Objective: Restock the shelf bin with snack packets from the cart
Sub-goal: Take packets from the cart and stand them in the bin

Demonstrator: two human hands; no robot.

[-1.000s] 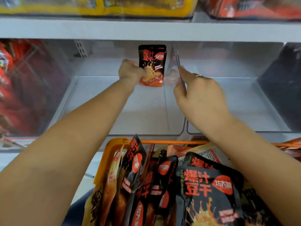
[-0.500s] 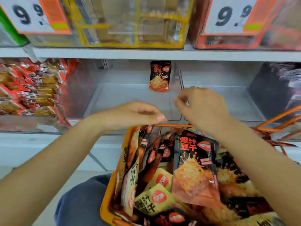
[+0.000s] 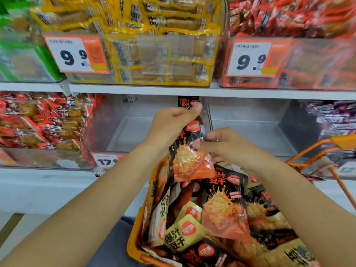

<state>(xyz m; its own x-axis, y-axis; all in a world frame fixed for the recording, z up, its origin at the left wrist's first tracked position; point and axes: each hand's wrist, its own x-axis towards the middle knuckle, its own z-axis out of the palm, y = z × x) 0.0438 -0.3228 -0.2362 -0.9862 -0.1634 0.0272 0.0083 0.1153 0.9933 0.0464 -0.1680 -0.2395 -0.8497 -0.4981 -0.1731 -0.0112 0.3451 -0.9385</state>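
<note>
The left hand (image 3: 171,122) grips the top of a black-and-orange snack packet (image 3: 189,151); the right hand (image 3: 229,145) pinches its middle. It hangs above the packet-filled orange cart (image 3: 134,245), before the clear shelf bin (image 3: 134,132).

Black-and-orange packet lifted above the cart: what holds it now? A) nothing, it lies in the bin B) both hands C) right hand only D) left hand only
B: the left hand grips the top of the packet while the right hand pinches its right edge, above the cart.
</note>
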